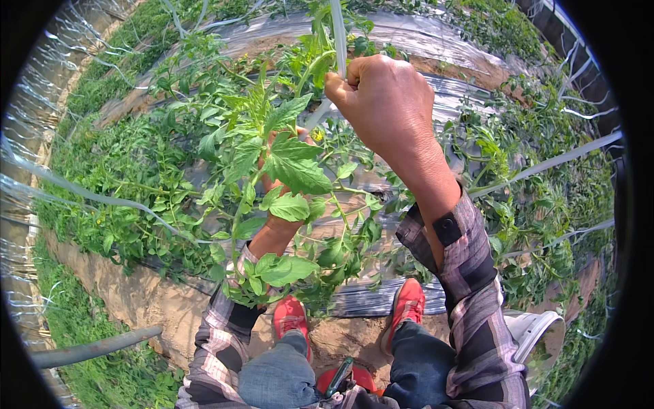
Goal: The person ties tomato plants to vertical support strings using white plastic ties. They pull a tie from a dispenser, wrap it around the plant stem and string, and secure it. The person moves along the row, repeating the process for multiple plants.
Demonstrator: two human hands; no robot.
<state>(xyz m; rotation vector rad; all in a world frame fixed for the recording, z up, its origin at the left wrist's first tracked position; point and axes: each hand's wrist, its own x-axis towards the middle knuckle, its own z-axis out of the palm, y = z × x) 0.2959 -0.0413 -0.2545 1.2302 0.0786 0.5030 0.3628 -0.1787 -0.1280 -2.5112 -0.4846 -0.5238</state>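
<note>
Closed on a white plastic twine (339, 36), my right hand (386, 97) is raised at the upper middle, beside the top of a leafy green tomato plant (296, 163). The twine runs up out of view above it and slants down to the left below it. Lower and to the left, my left hand (273, 174) is behind the tomato leaves; its fingertips show by the lower part of the twine. The leaves hide most of its fingers, so its grip is not plain. Small yellow flowers (318, 135) show close to those fingertips.
More tomato plants (148, 184) grow on both sides over plastic mulch film (383, 299). White twines (546, 164) slant across the right and left. A metal pipe (97, 347) juts in at the lower left. A white bucket (536, 332) stands by my right leg.
</note>
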